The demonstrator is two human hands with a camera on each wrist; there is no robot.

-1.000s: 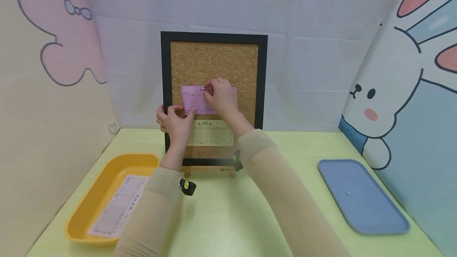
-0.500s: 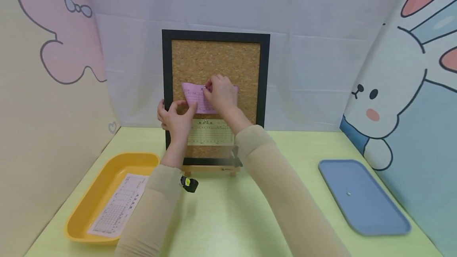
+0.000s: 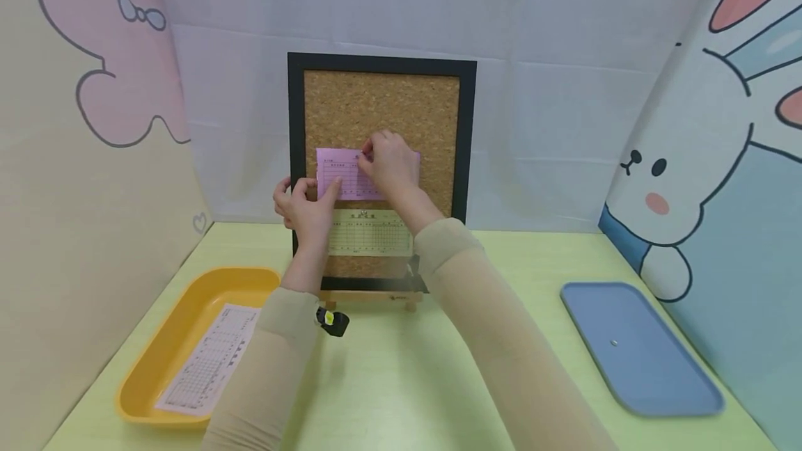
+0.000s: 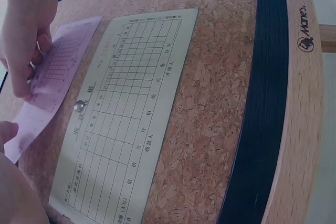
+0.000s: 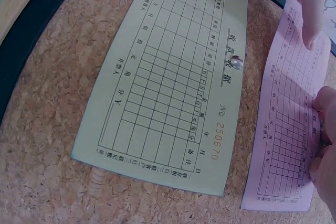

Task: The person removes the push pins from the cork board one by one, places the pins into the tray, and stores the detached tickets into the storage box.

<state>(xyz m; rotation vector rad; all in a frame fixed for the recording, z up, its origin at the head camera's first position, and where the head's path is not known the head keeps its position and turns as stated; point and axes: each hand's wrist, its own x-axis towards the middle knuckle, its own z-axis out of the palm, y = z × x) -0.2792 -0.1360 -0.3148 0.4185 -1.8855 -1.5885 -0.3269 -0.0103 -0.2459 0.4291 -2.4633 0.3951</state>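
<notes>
A black-framed cork board (image 3: 382,103) stands upright on the table. My right hand (image 3: 393,164) pinches a small silver pushpin at the top edge of a pink receipt (image 3: 338,162); the fingers hide most of the pin. At the receipt's lower left, my left hand (image 3: 307,214) holds it with thumb and index finger. The other left fingers bend at the frame's left edge. Just below, a pale yellow-green receipt (image 3: 370,235) hangs from a silver pushpin (image 5: 236,62) at its top middle. The pink receipt's right part is behind my right hand.
On the left, a yellow tray (image 3: 182,329) holds a white printed form (image 3: 213,353), partly under my left sleeve. A blue tray (image 3: 645,367) with one small silver pin (image 3: 614,343) lies on the right. A wooden easel (image 4: 302,103) supports the board.
The pink receipt's left side bent up half a second ago and now lies flatter. My left hand shifted slightly left. Less of the right hand's pin shows; that hand stays at the top edge.
</notes>
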